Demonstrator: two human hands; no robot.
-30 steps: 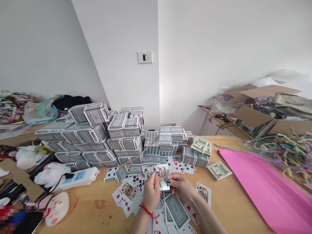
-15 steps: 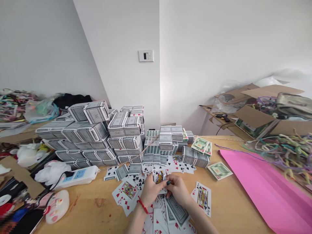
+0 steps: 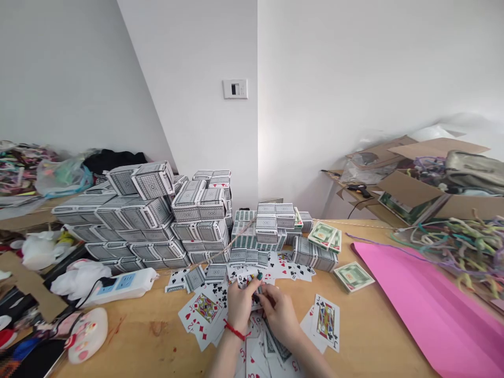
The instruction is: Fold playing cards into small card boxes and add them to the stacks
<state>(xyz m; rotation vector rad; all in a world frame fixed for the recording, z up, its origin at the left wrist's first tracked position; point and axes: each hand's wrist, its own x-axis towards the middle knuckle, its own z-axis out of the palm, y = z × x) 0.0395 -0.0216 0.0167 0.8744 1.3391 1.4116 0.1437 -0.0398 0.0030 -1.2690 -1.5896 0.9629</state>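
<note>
My left hand (image 3: 240, 303), with a red string round its wrist, is closed on a small bunch of playing cards (image 3: 244, 280); a queen shows at the front. My right hand (image 3: 281, 311) pinches at the near edge of the same cards, its fingertips partly hidden. Beneath both hands lies a loose spread of cards, some face up and some back up. A jack of diamonds (image 3: 206, 307) rests to the left, and a jack of clubs (image 3: 326, 317) to the right.
Stacked grey-backed card decks (image 3: 137, 212) rise at the back left, with green card boxes (image 3: 353, 276) on the right. A white power strip (image 3: 129, 286) and a mouse (image 3: 88, 335) lie left. Pink paper (image 3: 417, 310) covers the right side, near a cardboard box (image 3: 413, 189).
My right hand has shifted slightly down and left at the cards. The bunch in my left hand has tilted, and my left thumb has lifted over it.
</note>
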